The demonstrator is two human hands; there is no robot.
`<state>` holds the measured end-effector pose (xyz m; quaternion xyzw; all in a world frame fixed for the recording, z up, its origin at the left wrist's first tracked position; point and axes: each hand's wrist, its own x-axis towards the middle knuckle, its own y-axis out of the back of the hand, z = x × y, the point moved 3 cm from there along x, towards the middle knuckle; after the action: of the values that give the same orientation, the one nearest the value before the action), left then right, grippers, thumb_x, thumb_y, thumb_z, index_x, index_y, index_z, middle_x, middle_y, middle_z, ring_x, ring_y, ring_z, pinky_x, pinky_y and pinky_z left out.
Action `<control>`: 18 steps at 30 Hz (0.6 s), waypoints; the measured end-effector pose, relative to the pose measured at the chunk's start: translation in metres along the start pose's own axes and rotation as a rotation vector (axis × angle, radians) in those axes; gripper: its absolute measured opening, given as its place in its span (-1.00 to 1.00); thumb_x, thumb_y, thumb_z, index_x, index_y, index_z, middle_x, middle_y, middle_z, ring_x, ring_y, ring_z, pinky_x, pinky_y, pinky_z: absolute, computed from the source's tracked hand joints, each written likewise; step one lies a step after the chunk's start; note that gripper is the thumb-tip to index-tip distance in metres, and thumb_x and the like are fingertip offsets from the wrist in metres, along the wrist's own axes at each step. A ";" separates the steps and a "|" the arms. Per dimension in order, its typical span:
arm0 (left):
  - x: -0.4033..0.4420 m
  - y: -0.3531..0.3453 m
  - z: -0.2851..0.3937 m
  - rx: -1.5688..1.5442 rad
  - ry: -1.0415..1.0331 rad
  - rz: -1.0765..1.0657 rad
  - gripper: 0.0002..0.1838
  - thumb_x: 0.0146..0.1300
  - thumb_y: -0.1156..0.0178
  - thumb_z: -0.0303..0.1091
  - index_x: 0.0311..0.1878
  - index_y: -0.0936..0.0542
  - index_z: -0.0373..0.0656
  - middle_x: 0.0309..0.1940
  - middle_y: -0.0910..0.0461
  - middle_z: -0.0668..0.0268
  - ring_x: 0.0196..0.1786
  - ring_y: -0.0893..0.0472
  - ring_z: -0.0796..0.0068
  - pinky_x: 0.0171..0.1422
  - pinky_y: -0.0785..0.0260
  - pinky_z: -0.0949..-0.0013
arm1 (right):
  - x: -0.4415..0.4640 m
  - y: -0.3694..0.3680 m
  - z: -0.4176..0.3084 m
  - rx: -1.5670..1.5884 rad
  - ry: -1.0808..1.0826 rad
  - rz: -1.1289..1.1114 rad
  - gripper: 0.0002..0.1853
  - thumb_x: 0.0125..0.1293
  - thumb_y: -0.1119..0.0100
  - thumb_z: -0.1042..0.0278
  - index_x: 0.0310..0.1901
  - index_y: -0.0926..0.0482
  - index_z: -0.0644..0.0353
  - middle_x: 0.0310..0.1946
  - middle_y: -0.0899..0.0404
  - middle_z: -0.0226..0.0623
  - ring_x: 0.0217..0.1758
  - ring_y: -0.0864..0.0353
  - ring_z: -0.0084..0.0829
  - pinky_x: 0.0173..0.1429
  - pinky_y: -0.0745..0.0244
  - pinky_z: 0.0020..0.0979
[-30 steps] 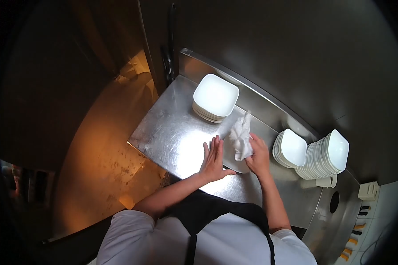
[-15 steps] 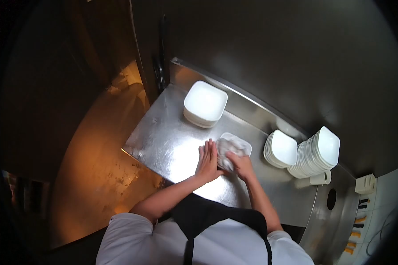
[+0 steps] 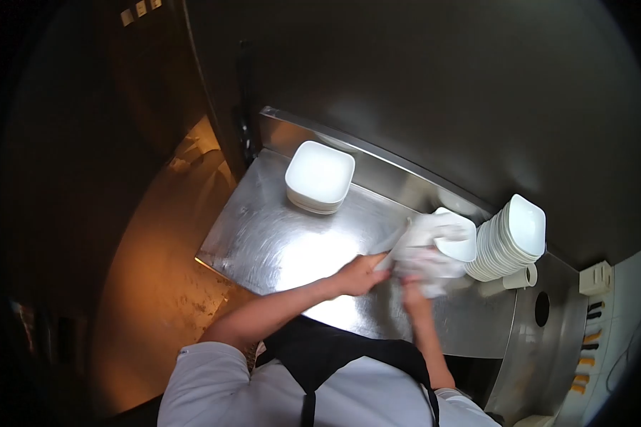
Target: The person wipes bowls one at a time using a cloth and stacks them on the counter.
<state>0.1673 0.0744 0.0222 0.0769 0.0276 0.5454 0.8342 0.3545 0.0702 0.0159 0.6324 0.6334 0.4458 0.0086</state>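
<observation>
My left hand (image 3: 360,275) is closed on the near edge of a white square bowl (image 3: 394,245), tilted up and seen nearly edge-on above the steel counter. My right hand (image 3: 417,293) grips a white cloth (image 3: 429,248), blurred by motion, against the bowl's right side. The cloth covers much of that side and part of a short stack of white square bowls (image 3: 460,236) behind it. A second short stack of square bowls (image 3: 320,173) stands on the counter to the left.
A taller, leaning stack of white bowls (image 3: 502,242) stands at the right, with a white cup (image 3: 521,276) lying beside it. The steel counter (image 3: 263,220) has a raised back edge. Knives with yellow and black handles (image 3: 590,347) hang at the far right.
The bowl has been lifted off the counter and tilted up. Both hands and the cloth have shifted to the right, and the left hand's fingers have closed round the bowl's edge.
</observation>
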 end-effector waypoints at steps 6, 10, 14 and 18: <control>-0.021 0.002 0.060 0.055 0.031 -0.251 -0.57 0.32 -0.19 -0.40 0.25 -0.51 -0.21 -0.01 -0.62 -0.12 0.07 -0.63 -0.12 0.36 -0.38 0.15 | 0.072 0.005 -0.042 0.497 -0.232 0.202 -0.43 0.50 0.00 -0.08 0.25 -0.47 0.27 0.17 -0.53 -0.13 0.13 -0.60 -0.26 0.18 -0.50 -0.31; -0.009 0.006 0.035 0.537 -0.699 0.003 -0.45 0.31 -0.26 -0.30 0.35 -0.44 -0.20 0.18 -0.56 -0.05 0.25 -0.56 -0.04 0.39 -0.35 -0.06 | 0.060 -0.039 -0.001 1.289 -0.933 0.248 -0.49 0.59 0.18 -0.07 0.23 -0.49 0.19 0.03 -0.61 -0.26 0.03 -0.63 -0.39 0.11 -0.58 -0.35; 0.004 0.065 0.050 1.058 -0.529 0.041 -0.43 0.28 -0.21 -0.41 0.40 -0.46 -0.02 0.25 -0.56 0.10 0.31 -0.55 0.07 0.42 -0.31 -0.16 | 0.026 -0.096 -0.048 1.417 -1.047 0.073 -0.43 0.55 0.10 -0.12 0.33 -0.39 0.17 0.14 -0.54 -0.24 0.07 -0.62 -0.33 0.11 -0.61 -0.33; 0.002 0.140 0.041 1.005 -0.428 0.173 -0.47 0.27 -0.09 -0.52 0.31 -0.54 0.10 0.19 -0.63 0.24 0.29 -0.58 0.20 0.48 -0.23 -0.11 | 0.028 -0.090 -0.089 1.138 -1.008 -0.070 -0.36 0.55 0.09 -0.15 0.40 -0.31 0.23 0.12 -0.53 -0.22 0.05 -0.63 -0.36 0.03 -0.62 -0.37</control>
<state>0.0472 0.1274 0.0852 0.5766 0.1081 0.5040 0.6339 0.2266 0.0617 0.0335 0.6460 0.7048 -0.2926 -0.0164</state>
